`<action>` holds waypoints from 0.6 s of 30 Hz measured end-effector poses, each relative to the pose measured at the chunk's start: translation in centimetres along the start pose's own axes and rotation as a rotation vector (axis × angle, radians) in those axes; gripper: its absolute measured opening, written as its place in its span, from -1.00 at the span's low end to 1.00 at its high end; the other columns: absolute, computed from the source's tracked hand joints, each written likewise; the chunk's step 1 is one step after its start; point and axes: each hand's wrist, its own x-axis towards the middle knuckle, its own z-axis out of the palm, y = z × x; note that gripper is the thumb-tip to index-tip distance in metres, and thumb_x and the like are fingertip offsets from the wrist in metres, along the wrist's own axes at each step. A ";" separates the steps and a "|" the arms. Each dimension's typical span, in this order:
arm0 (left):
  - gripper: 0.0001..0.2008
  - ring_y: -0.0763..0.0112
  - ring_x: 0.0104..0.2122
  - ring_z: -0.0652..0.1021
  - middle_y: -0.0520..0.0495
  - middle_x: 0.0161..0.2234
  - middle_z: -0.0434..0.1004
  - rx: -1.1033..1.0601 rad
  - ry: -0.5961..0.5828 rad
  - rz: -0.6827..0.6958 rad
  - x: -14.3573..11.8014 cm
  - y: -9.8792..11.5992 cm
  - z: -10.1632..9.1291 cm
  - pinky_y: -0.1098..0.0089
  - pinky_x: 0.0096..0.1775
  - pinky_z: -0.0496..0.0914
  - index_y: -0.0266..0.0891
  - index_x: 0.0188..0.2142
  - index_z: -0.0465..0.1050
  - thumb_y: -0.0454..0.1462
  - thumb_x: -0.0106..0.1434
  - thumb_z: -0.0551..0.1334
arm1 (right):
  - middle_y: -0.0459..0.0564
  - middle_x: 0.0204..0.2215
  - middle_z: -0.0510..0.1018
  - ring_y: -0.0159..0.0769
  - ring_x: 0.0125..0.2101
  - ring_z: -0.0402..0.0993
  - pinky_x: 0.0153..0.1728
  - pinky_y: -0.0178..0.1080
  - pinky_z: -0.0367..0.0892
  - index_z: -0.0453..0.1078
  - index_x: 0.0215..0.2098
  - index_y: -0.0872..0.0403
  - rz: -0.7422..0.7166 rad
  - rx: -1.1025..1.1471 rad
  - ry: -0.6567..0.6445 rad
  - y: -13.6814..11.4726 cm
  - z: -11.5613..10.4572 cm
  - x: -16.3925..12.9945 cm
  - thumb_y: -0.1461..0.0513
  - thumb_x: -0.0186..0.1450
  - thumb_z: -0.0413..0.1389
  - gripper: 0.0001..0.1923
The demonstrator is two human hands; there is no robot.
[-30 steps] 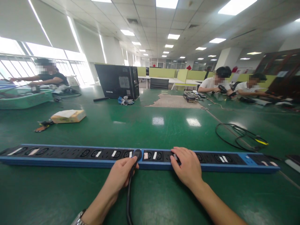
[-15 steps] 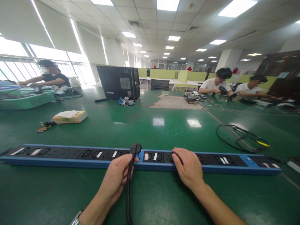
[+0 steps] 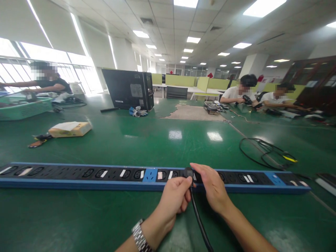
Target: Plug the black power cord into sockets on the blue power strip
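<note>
Power strip [image 3: 105, 185], blue/blk, w/ white labels [image 3: 104, 174], any text too small to read. L. hand [image 3: 175, 196] clamps blk plug [image 3: 188, 172]; R. hand [image 3: 214, 187] alongside, grip can't tell.

Ceiling panels [image 3: 261, 8] and blown-out windows [image 3: 43, 51] light everything brightly — glare spots the green tabletop [image 3: 126, 148], outer edges stretched.

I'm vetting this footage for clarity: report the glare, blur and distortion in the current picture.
Head view: ceiling lights glare off the tabletop, and the windows at left are washed out; head view: the computer tower leans outward, likely lens distortion; head view: the black plug in the left hand shows little detail, and the dark cabinet far right is blurry.
</note>
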 end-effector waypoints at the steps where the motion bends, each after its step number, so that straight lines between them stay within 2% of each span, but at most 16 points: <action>1: -0.53 0.65 -0.84 0.17 0.13 -0.77 0.23 -0.003 0.009 -0.016 0.1 0.0 0.0 0.56 -0.76 -0.11 -0.27 -0.55 0.33 0.12 0.06 0.23 | -0.09 0.03 0.51 -0.29 0.07 0.36 0.12 -0.04 0.20 0.36 0.09 -0.13 -0.013 -0.043 -0.030 -0.1 0.0 0.0 0.14 0.43 -0.27 -0.56; 5: -0.52 0.60 -0.86 0.18 0.11 -0.78 0.26 0.047 0.019 -0.034 0.1 0.0 0.0 0.52 -0.77 -0.09 -0.25 -0.54 0.33 0.15 0.07 0.16 | -0.06 -0.02 0.54 -0.26 0.02 0.40 0.17 0.06 0.09 0.36 0.08 -0.12 0.002 -0.110 -0.088 -0.8 0.2 0.1 0.10 0.41 -0.16 -0.62; 9: -0.52 0.57 -0.83 0.18 0.06 -0.77 0.27 0.274 -0.012 0.073 -0.2 0.3 -0.5 0.48 -0.72 -0.02 -0.21 -0.62 0.27 0.08 0.21 0.05 | -0.04 -0.15 0.59 -0.24 -0.11 0.47 0.09 -0.02 0.20 0.44 -0.07 -0.05 0.102 -0.038 -0.072 -1.5 0.4 0.6 0.05 0.35 -0.05 -0.68; 11: -0.51 0.51 -0.75 0.27 0.02 -0.73 0.31 0.500 0.029 0.235 -0.5 0.9 -1.3 0.46 -0.64 0.08 -0.22 -0.63 0.30 0.02 0.28 0.00 | -0.05 -0.21 0.60 -0.24 -0.16 0.48 0.01 -0.09 0.27 0.45 -0.12 -0.04 0.139 0.001 -0.065 -1.8 0.4 0.8 0.05 0.34 -0.03 -0.69; 14: -0.61 0.41 -0.55 0.41 -0.03 -0.59 0.42 0.831 0.245 0.560 -0.8 2.1 -3.3 0.42 -0.45 0.21 -0.22 -0.56 0.39 -0.11 0.32 0.03 | -0.05 -0.24 0.59 -0.24 -0.18 0.47 -0.07 -0.16 0.30 0.47 -0.17 -0.02 0.175 0.043 -0.043 -2.0 0.5 1.1 0.08 0.31 0.00 -0.73; 16: -0.74 0.33 -0.40 0.46 -0.06 -0.46 0.49 0.948 0.371 0.706 -0.7 2.6 -4.6 0.38 -0.32 0.27 -0.21 -0.44 0.44 -0.19 0.30 0.08 | -0.06 -0.26 0.59 -0.24 -0.19 0.47 -0.11 -0.18 0.31 0.48 -0.21 -0.01 0.201 0.060 -0.033 -2.1 0.6 1.2 0.09 0.29 0.01 -0.75; 18: -0.82 0.26 -0.26 0.48 -0.10 -0.33 0.53 0.994 0.394 0.794 -0.4 2.6 -5.5 0.31 -0.20 0.31 -0.21 -0.32 0.47 -0.23 0.28 0.11 | -0.07 -0.28 0.59 -0.24 -0.21 0.47 -0.15 -0.20 0.31 0.48 -0.24 -0.01 0.224 0.074 -0.032 -2.1 0.6 1.3 0.10 0.29 0.02 -0.76</action>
